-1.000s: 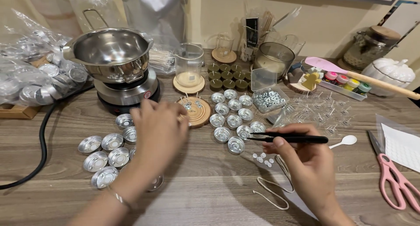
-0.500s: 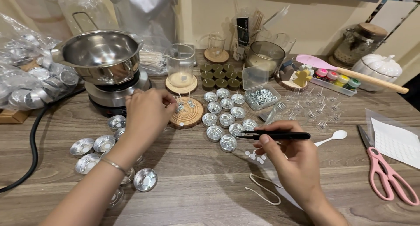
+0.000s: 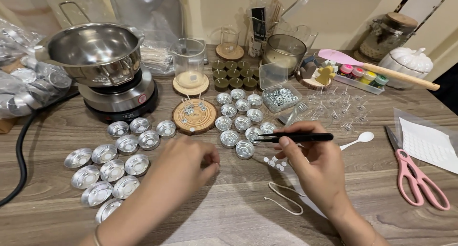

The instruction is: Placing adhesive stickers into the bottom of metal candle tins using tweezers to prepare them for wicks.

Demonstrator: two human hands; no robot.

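Currently, right hand [image 3: 317,167]: black tweezers [image 3: 296,138] are being gripped between thumb and fingers, the tips being aimed left.
Tweezers' long axis: it is being held almost level, running left to right, with the tips just over the small metal cups [image 3: 241,127].
Nearest cup: the tin cup [image 3: 244,149] is lying just left of and below the tweezer tips, well nearer the right hand than the left.
Left hand [image 3: 183,162]: the fingers are being curled together at the tips; whether something small is being pinched cannot be told.
Left hand's place: it is being held over bare table [image 3: 229,212], between the two groups of cups.
White dots [image 3: 274,161]: small round pieces are lying just left of the right hand.
Wooden disc [image 3: 194,116]: wick pieces are being kept on it, beyond the left hand.
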